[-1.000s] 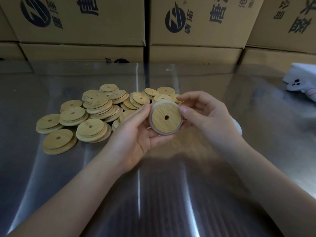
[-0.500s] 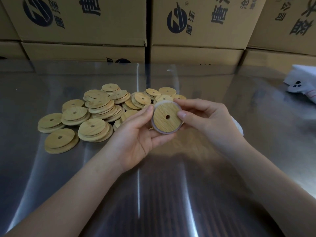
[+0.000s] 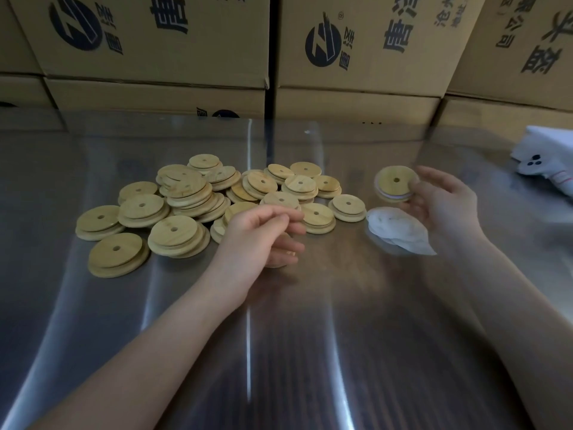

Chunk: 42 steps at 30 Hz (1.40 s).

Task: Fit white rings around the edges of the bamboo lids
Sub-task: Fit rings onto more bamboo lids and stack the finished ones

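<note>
The round bamboo lid with a centre hole and a white ring round its edge [image 3: 389,187] is in your right grip [image 3: 443,209], fingers clamped on its right rim, over the right part of the shiny metal table [image 3: 310,336]. A crumpled white bag [image 3: 397,232] lies just nearer you. Your left grip [image 3: 263,237] is curled at the near edge of the heap of bare bamboo lids [image 3: 186,206]. Through the blur I cannot tell whether it pinches anything. Printed cardboard boxes [image 3: 155,41] line the table's far edge.
</note>
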Available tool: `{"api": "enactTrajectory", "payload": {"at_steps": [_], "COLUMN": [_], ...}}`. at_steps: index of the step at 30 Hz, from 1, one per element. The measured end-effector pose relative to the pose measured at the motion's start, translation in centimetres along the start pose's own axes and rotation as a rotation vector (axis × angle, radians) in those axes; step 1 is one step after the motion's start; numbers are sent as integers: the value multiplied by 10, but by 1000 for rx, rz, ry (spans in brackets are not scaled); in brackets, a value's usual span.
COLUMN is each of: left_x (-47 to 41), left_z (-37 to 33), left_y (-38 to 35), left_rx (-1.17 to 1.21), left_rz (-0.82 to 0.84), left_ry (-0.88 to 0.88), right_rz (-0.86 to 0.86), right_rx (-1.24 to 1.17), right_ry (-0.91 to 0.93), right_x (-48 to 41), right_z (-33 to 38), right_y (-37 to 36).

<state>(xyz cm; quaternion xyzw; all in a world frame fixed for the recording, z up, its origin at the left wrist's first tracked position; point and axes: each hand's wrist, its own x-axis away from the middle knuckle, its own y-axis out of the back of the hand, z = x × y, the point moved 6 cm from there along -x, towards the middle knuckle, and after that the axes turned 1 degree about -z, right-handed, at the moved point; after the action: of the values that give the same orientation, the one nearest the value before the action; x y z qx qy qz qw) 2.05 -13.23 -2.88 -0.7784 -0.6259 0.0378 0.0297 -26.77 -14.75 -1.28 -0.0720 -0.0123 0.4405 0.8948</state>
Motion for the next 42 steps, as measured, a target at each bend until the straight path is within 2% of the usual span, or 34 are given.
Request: {"api": "enactTrajectory", "payload": {"at_steps": [5, 10, 21, 28, 30, 32, 34, 36, 39, 42], "left_x": [1, 2, 2, 1, 0, 0, 0, 1, 1, 2], "left_z": [0, 3, 7, 8, 8, 8, 8, 7, 7, 6], "left_y": [-4, -7, -9, -9, -9, -9, -10, -9, -9, -10], "left_rx": [-139, -276, -331, -307, -300, -301, -307, -313, -322, -335], "left_rz": [21, 74, 95, 101, 101, 101, 100, 98, 95, 92], "left_ry": [-53, -85, -79, -66, -62, -65, -67, -69, -75, -82], "right_rz": [-78, -58, -66, -72, -61, -60, 6, 181, 477, 594], "right_rx": [107, 278, 566, 635, 733, 878, 918, 930, 1019, 1087], "right_ry": [42, 13, -60, -97, -47, 129, 313, 415, 414, 410], "right_x": [-23, -44, -74, -80, -77, -70, -55, -39, -16, -1], "right_z": [-5, -13, -19, -21, -18, -8, 4, 9, -2, -15], "right_y": [13, 13, -5, -16, -17, -23, -37, -55, -77, -87]}}
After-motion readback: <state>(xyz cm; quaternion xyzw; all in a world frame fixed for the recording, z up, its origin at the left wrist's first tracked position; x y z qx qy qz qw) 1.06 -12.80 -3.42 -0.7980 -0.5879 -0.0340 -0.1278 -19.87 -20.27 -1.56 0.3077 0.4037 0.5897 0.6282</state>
